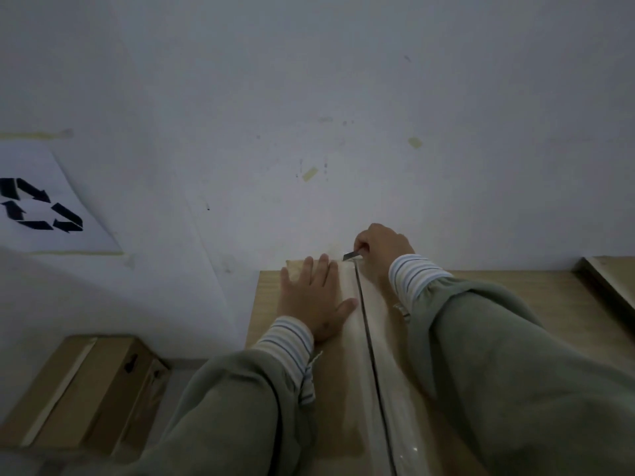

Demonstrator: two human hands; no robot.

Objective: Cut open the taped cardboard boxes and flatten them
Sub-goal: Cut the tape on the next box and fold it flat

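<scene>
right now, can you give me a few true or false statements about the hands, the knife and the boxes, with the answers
1. The right hand holds a knife at the far end of the box's centre seam. True.
2. The left hand is curled round the blade. False: it lies flat, fingers straight, on the box top left of the seam.
3. A dark slit runs along the taped seam toward the camera. True.
4. The recycling sign hangs on the wall to the right. False: it is on the left.
5. A second cardboard box sits lower down at the left. True.
</scene>
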